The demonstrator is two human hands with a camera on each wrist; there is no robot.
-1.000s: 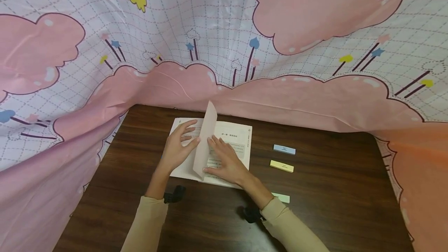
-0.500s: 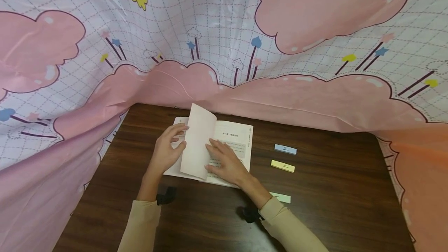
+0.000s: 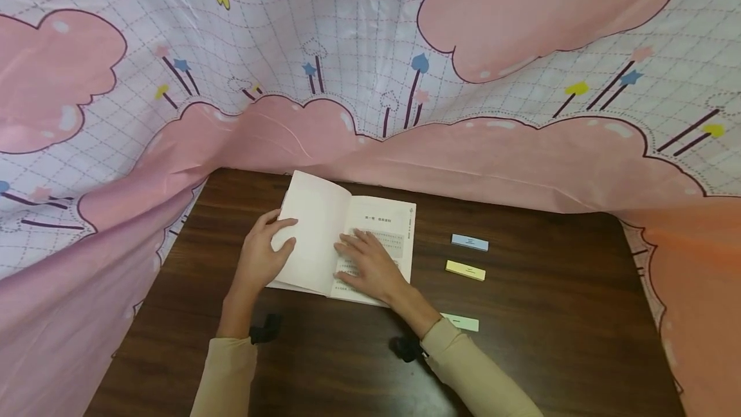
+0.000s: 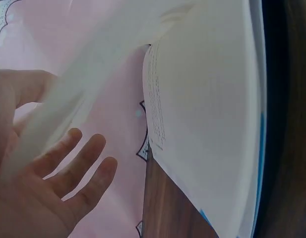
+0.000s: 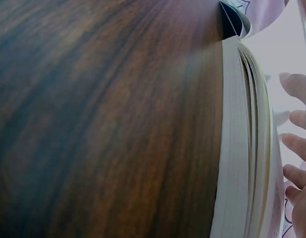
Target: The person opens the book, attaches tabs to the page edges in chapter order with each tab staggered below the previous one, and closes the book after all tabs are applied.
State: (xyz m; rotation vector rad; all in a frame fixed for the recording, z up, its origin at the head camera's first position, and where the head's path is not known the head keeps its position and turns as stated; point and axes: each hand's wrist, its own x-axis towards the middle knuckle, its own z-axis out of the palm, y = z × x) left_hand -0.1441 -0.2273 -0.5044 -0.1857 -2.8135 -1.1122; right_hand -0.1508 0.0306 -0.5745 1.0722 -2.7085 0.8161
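Observation:
An open book (image 3: 370, 211) lies near the table's far edge. One blank white page (image 3: 312, 230) slants up over its left half. My left hand (image 3: 263, 256) holds this page at its left edge, with thumb and forefinger on the upper face; in the left wrist view the blurred sheet passes between them and the other fingers (image 4: 95, 148). On the printed right page rests my right hand (image 3: 370, 269), fingers spread. The right wrist view shows its fingertips (image 5: 296, 144) over the book's thick page edges.
Right of the book on the dark wooden table (image 3: 538, 314) lie three labelled strips: blue (image 3: 470, 242), yellow (image 3: 466, 270) and green (image 3: 460, 322). The green one is partly behind the right forearm. A patterned pink and white cloth (image 3: 370, 140) hangs behind the table.
The blank page has swung from nearly upright over to the left. My left hand has moved left with it. My right hand stays on the right page.

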